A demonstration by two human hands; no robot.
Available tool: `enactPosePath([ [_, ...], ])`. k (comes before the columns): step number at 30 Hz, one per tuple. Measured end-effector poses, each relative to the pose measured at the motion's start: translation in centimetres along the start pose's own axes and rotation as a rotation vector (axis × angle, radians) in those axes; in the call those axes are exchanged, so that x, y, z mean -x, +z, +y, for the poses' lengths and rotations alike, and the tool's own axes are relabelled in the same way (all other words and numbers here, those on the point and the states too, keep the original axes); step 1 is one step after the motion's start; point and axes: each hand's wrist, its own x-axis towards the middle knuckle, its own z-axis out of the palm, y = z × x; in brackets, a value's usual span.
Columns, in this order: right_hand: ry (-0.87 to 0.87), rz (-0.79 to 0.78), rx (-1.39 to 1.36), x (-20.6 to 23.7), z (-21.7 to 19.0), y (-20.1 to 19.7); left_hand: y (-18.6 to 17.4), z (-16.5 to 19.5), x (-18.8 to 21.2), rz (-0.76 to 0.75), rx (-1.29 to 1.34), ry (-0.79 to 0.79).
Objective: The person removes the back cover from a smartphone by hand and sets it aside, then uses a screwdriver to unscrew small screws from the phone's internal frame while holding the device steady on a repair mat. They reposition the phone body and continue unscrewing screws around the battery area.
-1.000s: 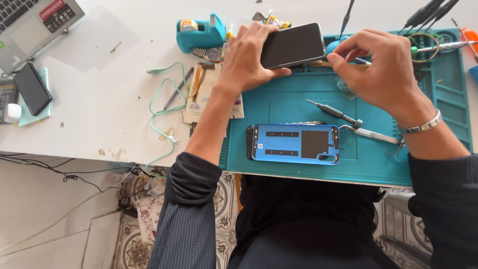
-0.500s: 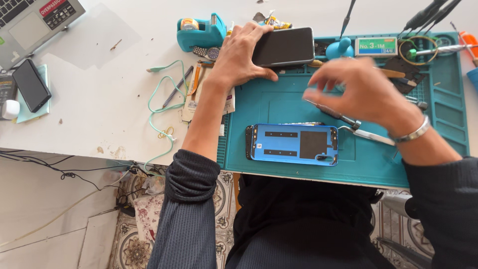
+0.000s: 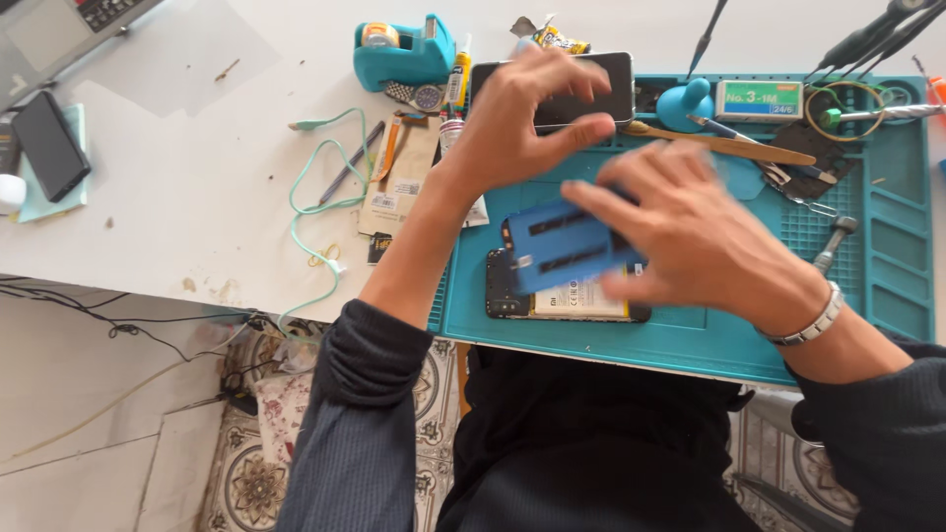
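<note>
My right hand (image 3: 690, 236) grips a flat blue clamp plate (image 3: 557, 254) and holds it lifted and tilted over an opened black phone (image 3: 552, 300), whose battery shows underneath, on the teal work mat (image 3: 690, 340). My left hand (image 3: 527, 123) lies flat on a dark phone screen panel (image 3: 591, 89) at the mat's far edge, fingers spread over it.
A teal tape dispenser (image 3: 399, 49), glue tube (image 3: 459, 79), paper packets (image 3: 404, 177) and a mint cable (image 3: 320, 197) lie left of the mat. Tweezers (image 3: 729, 148), a screwdriver (image 3: 838, 241), a small labelled box (image 3: 759, 99) and wire coil (image 3: 847, 108) sit on the mat's right. A black phone (image 3: 49, 146) rests far left.
My right hand came down from the screen panel to the phone on the mat and lifted the blue plate off it. My left hand set the screen panel down farther back.
</note>
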Motion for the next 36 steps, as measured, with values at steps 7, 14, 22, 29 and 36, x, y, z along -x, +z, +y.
enactPosePath([
  [7, 0.067, 0.199, 0.351, 1.1, 1.1, 1.0, 0.9, 0.4, 0.8, -0.346, 0.501, 0.5],
  [14, 0.242, 0.394, 0.236, 1.7, 0.8, 1.4, -0.1, -0.7, 1.4, -0.36, 0.994, -0.132],
  [22, -0.159, -0.118, -0.139, -0.5, -2.5, 3.1, -1.3, -2.5, 0.6, 0.056, 0.825, -0.352],
  [29, 0.023, -0.17, -0.21, -0.5, -2.9, 3.1, -1.2, -1.3, 0.7, 0.208, 0.381, -0.39],
  [36, 0.12, -0.264, -0.182, -1.5, -4.0, 2.3, -0.9, 0.6, 0.9, 0.325, -0.092, -0.217],
])
